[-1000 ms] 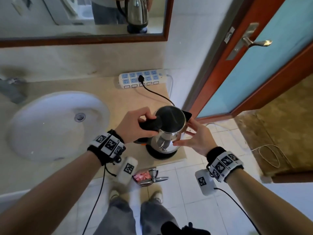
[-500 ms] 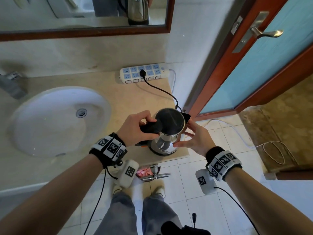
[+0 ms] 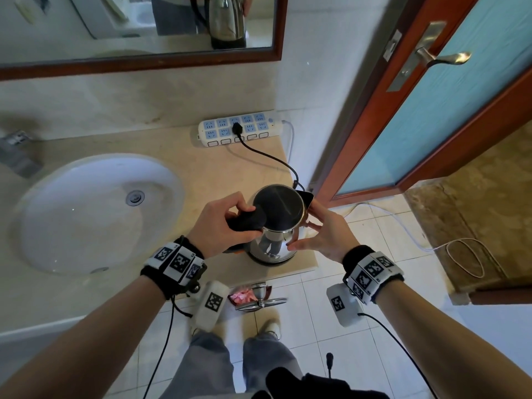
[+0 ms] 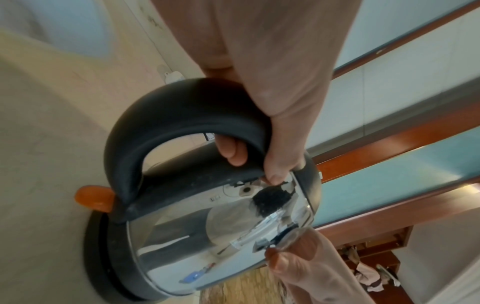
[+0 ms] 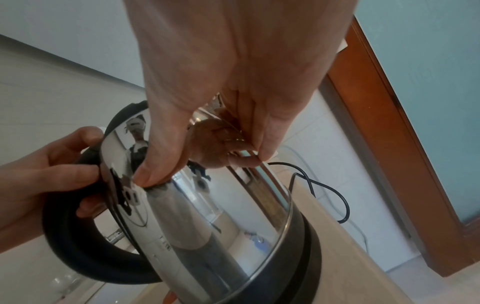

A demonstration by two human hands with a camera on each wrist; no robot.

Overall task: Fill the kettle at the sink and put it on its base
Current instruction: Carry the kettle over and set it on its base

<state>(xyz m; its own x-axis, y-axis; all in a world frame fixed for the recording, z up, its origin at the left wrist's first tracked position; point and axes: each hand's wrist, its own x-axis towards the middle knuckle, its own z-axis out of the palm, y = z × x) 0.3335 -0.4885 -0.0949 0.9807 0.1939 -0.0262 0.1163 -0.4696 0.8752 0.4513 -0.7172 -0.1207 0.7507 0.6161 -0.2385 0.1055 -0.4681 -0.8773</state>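
Observation:
The steel kettle (image 3: 273,243) with a black lid stands upright at the counter's front right corner, on its round black base (image 4: 103,257). My left hand (image 3: 221,223) grips the black handle (image 4: 161,115), fingers curled round its top. My right hand (image 3: 316,234) touches the kettle's right side, thumb low on the shiny body (image 5: 207,226) and straight fingers up by the spout. An orange switch (image 4: 93,198) sticks out below the handle. The lid is down, so I cannot see inside.
The white sink (image 3: 86,214) is set into the beige counter at left, its tap (image 3: 17,156) at the far left edge. A power strip (image 3: 239,129) with the base's black cord (image 3: 273,159) lies at the wall. A red-framed door (image 3: 431,110) is at right.
The kettle has come down from a slight tilt above the base to stand on it. Both hands stay on it.

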